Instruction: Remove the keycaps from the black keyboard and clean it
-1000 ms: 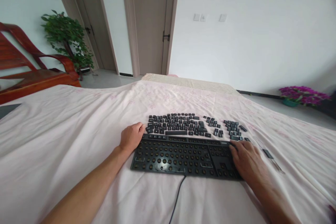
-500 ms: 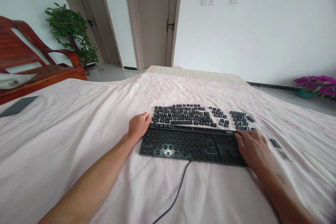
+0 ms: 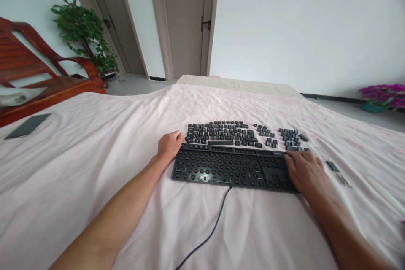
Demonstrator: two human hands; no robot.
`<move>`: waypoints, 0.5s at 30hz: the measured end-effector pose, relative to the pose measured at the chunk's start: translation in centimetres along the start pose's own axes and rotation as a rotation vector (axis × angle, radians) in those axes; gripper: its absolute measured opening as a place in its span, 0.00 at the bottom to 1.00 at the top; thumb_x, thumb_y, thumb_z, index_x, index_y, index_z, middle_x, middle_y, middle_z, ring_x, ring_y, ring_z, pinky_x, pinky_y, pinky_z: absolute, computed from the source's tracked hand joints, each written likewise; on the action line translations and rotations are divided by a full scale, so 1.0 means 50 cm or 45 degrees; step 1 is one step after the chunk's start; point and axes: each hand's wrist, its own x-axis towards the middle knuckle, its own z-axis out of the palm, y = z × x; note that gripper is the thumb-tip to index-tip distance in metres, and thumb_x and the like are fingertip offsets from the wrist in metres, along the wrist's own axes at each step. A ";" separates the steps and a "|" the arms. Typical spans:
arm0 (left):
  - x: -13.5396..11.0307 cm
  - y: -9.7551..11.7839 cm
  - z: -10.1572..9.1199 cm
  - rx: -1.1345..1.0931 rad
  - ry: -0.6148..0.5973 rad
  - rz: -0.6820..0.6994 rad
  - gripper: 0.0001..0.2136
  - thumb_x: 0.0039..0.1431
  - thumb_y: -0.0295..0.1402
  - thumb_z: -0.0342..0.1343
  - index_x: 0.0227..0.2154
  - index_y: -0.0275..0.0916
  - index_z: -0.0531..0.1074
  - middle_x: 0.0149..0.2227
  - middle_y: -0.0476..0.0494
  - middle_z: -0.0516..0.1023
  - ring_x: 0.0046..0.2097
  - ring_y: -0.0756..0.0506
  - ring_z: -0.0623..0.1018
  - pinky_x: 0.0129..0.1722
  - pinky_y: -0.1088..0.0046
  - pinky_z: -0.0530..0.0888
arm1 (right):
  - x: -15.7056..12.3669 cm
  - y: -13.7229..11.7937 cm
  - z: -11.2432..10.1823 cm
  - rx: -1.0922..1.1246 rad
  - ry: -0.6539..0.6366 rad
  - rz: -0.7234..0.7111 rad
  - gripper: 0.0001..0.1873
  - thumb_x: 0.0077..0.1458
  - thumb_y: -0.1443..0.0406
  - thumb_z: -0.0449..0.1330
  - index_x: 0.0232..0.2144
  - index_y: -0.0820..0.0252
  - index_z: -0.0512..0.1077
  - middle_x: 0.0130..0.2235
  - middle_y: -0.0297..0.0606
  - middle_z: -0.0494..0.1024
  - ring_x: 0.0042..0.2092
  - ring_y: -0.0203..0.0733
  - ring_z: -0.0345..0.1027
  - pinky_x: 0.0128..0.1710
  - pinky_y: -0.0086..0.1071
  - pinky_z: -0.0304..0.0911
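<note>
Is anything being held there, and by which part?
The keyboard, it seems: right hand on its right end; left hand at its far left corner, hold unclear.

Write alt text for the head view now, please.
Left hand and right hand at opposite ends of a largely stripped, corded keyboard. Loose keycaps lie beyond it on floral cloth, a wire keycap puller to the right.

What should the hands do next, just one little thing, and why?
Maybe the right hand could let go of the right end of the keyboard and pick up one loose keycap. Rows of loose keycaps lie just beyond the keyboard, and most of its key spots are bare. The left hand, at the far left corner, could help steady it.
</note>
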 end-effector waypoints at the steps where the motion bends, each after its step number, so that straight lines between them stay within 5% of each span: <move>1: 0.000 0.000 0.000 -0.009 0.000 -0.002 0.16 0.63 0.41 0.47 0.28 0.42 0.77 0.33 0.45 0.81 0.35 0.46 0.74 0.32 0.73 0.58 | 0.000 0.001 0.002 0.005 -0.001 0.006 0.23 0.65 0.57 0.42 0.49 0.60 0.72 0.45 0.48 0.74 0.50 0.52 0.65 0.51 0.45 0.60; 15: 0.009 -0.015 0.007 -0.202 0.022 -0.015 0.16 0.62 0.42 0.47 0.27 0.42 0.77 0.30 0.47 0.81 0.33 0.47 0.75 0.32 0.74 0.61 | 0.003 0.011 0.017 0.010 0.001 0.038 0.24 0.64 0.55 0.43 0.48 0.58 0.72 0.46 0.47 0.74 0.50 0.52 0.65 0.51 0.46 0.60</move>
